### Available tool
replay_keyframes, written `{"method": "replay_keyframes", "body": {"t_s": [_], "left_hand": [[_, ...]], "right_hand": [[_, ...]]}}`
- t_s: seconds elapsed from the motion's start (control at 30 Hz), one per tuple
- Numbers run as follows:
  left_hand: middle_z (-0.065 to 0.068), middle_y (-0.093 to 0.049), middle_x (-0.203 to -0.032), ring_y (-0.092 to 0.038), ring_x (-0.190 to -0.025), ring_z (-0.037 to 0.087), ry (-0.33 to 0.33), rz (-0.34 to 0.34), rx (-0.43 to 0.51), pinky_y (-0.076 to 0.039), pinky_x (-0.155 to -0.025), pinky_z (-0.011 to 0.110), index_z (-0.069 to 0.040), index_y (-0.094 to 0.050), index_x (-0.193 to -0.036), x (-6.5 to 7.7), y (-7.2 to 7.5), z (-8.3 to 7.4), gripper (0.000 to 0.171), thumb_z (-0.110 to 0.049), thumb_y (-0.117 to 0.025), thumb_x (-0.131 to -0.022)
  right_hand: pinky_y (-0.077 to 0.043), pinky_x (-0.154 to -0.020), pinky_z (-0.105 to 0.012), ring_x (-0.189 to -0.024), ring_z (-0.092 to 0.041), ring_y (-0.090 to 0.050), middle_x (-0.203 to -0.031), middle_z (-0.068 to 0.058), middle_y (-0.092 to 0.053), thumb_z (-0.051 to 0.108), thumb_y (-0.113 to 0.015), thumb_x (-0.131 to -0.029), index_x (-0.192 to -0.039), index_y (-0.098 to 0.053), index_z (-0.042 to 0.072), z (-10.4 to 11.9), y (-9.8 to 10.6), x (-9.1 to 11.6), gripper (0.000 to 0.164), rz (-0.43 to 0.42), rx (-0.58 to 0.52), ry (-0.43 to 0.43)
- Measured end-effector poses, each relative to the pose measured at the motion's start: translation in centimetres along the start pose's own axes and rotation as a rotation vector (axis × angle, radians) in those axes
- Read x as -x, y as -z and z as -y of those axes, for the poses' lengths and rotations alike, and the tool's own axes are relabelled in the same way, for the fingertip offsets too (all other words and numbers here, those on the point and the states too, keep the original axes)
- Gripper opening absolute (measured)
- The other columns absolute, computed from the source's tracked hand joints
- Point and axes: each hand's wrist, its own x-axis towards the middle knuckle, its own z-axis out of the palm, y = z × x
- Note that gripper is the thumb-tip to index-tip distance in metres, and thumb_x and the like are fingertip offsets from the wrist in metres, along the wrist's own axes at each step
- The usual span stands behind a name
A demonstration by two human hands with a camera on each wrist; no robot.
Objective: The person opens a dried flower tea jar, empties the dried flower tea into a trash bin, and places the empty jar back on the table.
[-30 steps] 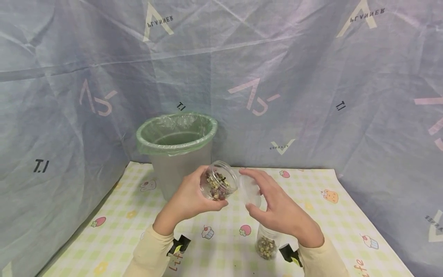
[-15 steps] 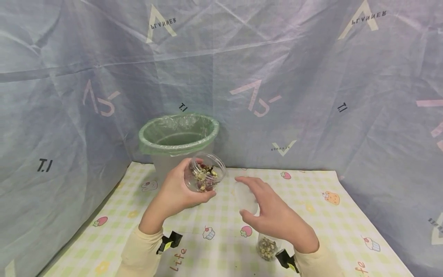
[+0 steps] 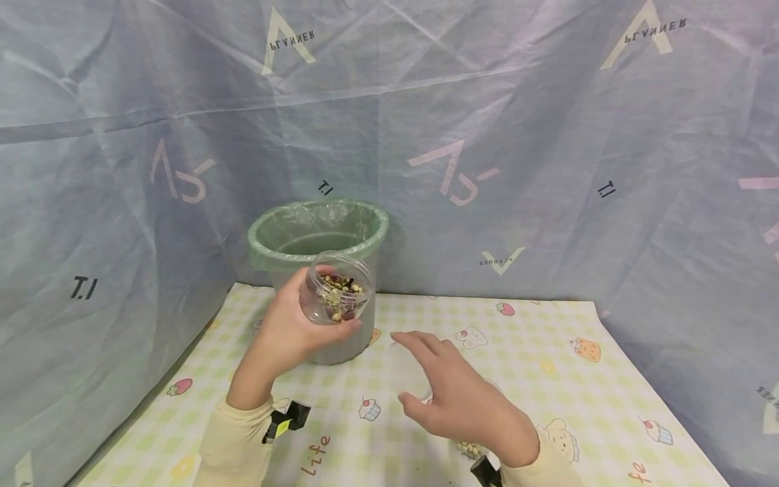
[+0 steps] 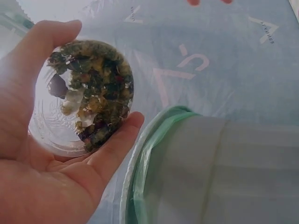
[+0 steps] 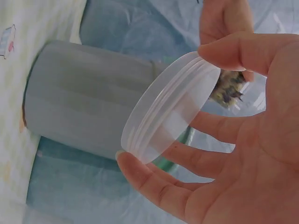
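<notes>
My left hand [image 3: 289, 331] grips a clear plastic jar [image 3: 337, 287], tilted with its open mouth facing up and to the right. Dried flower tea [image 4: 100, 93] in yellow, green and dark purple bits lies inside it. The jar is in front of the bin's near rim in the head view. My right hand [image 3: 459, 399] pinches a translucent screw lid [image 5: 163, 109] by its edge between thumb and fingers, apart from the jar. Under the right wrist, a second jar [image 3: 471, 449] with dried flowers stands on the table, mostly hidden by the hand.
A grey bin [image 5: 88, 98] with a green plastic liner [image 3: 262, 237] folded over its rim stands at the back left of the table. A checked tablecloth [image 3: 341, 439] with printed cartoons covers the table. Blue-grey cloth [image 3: 548, 169] hangs behind and at both sides.
The left hand has carried the jar left and up, closer to the bin. The right hand has shifted left and down with the lid, now covering more of the second jar.
</notes>
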Motion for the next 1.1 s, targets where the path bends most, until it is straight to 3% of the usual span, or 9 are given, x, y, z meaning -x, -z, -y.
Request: {"method": "replay_keyframes", "body": {"t_s": [0.2,0.53,0.63,0.77,0.83,1.1], "left_hand": [[0.000,-0.063,-0.127,-0.060,-0.117,0.021,-0.007,-0.038,0.053,-0.049,-0.096,0.047,-0.019,-0.054,-0.142,0.0,0.8,0.3,0.084,-0.036,-0.096,-0.071],[0.001,-0.060,-0.131,-0.063,-0.111,0.021,0.024,-0.061,0.070,-0.053,-0.091,0.045,-0.025,-0.052,-0.144,0.0,2.0,0.5,0.081,-0.038,-0.094,-0.075],[0.000,-0.060,-0.131,-0.063,-0.113,0.020,0.029,-0.060,0.082,-0.053,-0.091,0.043,-0.024,-0.052,-0.144,-0.1,2.1,0.5,0.081,-0.037,-0.094,-0.076],[0.001,-0.062,-0.129,-0.064,-0.113,0.018,0.048,-0.057,0.101,-0.054,-0.092,0.041,-0.022,-0.051,-0.144,-0.2,2.1,0.5,0.081,-0.036,-0.094,-0.076],[0.001,-0.064,-0.127,-0.065,-0.111,0.018,0.055,-0.059,0.104,-0.054,-0.091,0.041,-0.022,-0.051,-0.144,-0.2,2.1,0.4,0.082,-0.037,-0.094,-0.076],[0.002,-0.066,-0.126,-0.065,-0.112,0.017,0.051,-0.073,0.132,-0.056,-0.089,0.034,-0.021,-0.051,-0.144,-0.1,2.3,0.5,0.081,-0.033,-0.094,-0.076]], "right_hand": [[-0.046,-0.106,-0.052,-0.133,-0.031,-0.051,-0.156,-0.002,-0.045,0.030,-0.069,-0.096,-0.160,-0.036,0.024,0.3,-1.6,-0.3,0.072,0.071,0.032,0.011],[-0.050,-0.099,-0.051,-0.121,-0.039,-0.055,-0.151,-0.015,-0.049,0.030,-0.070,-0.094,-0.155,-0.041,0.017,0.4,-4.4,-0.5,0.069,0.158,0.127,0.016],[-0.051,-0.098,-0.050,-0.120,-0.039,-0.055,-0.149,-0.015,-0.050,0.031,-0.071,-0.093,-0.153,-0.044,0.017,0.3,-5.3,-0.6,0.068,0.205,0.153,-0.005],[-0.054,-0.082,-0.049,-0.120,-0.037,-0.054,-0.150,-0.010,-0.050,0.035,-0.074,-0.090,-0.152,-0.046,0.022,0.2,-6.4,-0.9,0.070,0.274,0.182,-0.078],[-0.055,-0.081,-0.050,-0.122,-0.039,-0.054,-0.151,-0.010,-0.050,0.035,-0.075,-0.089,-0.153,-0.046,0.023,0.1,-7.0,-1.1,0.071,0.297,0.195,-0.100],[-0.055,-0.091,-0.050,-0.123,-0.042,-0.055,-0.149,-0.015,-0.053,0.034,-0.076,-0.087,-0.152,-0.048,0.022,-0.5,-8.6,-1.2,0.072,0.349,0.244,-0.118]]}}
